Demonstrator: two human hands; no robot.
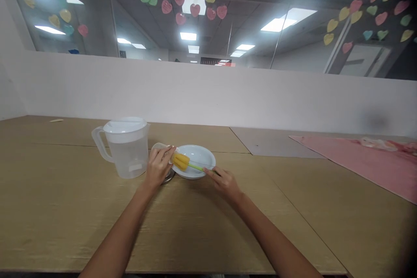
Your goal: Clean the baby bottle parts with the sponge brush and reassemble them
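Observation:
My right hand (224, 183) is closed round the thin green handle of a sponge brush (181, 161). Its yellow sponge head points left, at the mouth of a clear cup (159, 146). The fingers of my left hand (159, 166) are wrapped round this cup, which is tilted on its side and partly hidden by them. Below the brush a white bowl (197, 153) stands on the table. Under my left hand shows part of a round metal object (169, 176); its kind is hidden.
Left of my hands stands a clear pitcher (128, 152) with a white lid. A pink cloth (368, 163) covers the table's right side, beside a grey mat (276, 141). A small flat wooden piece (56, 120) lies far left. Behind the table (182, 234) runs a white wall (208, 91).

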